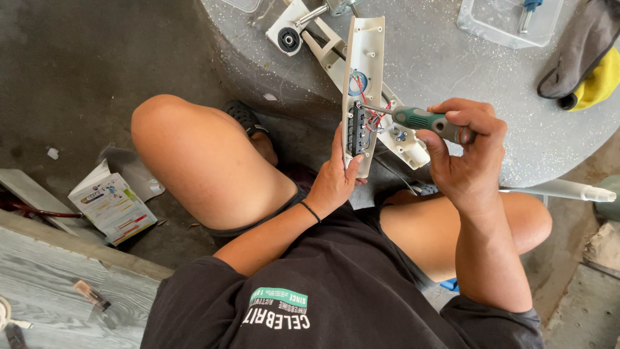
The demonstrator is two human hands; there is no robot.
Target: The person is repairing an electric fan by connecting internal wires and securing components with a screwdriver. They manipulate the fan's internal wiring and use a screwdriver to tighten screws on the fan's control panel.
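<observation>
While looking down from the head camera: seated person, bare knees apart, black shirt at the bottom edge. Left hand [334, 178], black band at the wrist, wrapped around the lower end of a long white plastic housing [363, 71], fingers pressed against its edge, holding it upright and open side up. Inside the housing, a black switch block [356, 131] with red and white wires [373, 116] beside it. Right hand [466, 155] closed in a pinch around a green-handled screwdriver [423, 119], shaft pointing left, tip touching the top of the switch block. Behind the housing, a second white plastic part [336, 52] lying on a round grey table [445, 58], a black wheel-like piece at its far end. Farther back on the table, a clear plastic tray [500, 26] and a grey and yellow cloth [584, 58]. At right, near the knee, a white tube [562, 189]. On the concrete floor at left, a small printed cardboard box [113, 203], next to pale wooden planks [58, 291].
</observation>
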